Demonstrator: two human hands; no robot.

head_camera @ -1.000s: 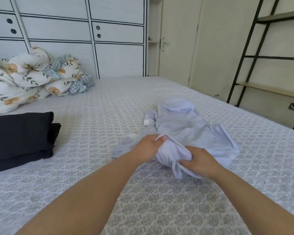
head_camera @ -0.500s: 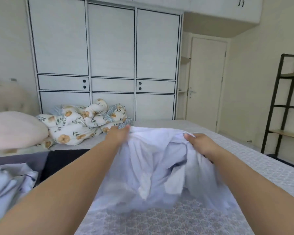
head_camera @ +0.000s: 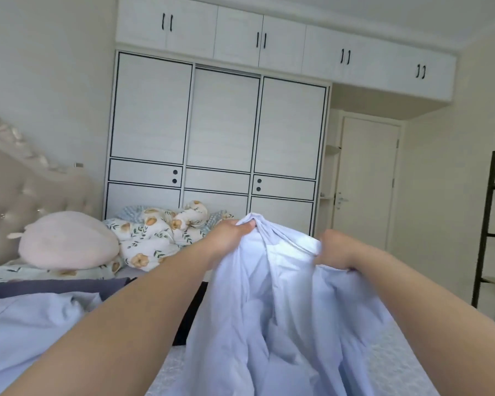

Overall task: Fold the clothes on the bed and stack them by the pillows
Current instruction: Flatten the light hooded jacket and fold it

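Crumpled pale-blue garment (head_camera: 283,304) in both hands

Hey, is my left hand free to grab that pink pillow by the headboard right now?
Probably not yet. The left hand grips the raised light blue garment, as does the right hand. The pink pillow lies uncovered off to the left, but seemingly beyond arm's length from here.

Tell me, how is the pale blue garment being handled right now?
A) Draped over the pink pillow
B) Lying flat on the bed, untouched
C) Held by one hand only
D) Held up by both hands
D: the left hand and the right hand each grip the top of the pale blue garment, which hangs down from them toward the bed.
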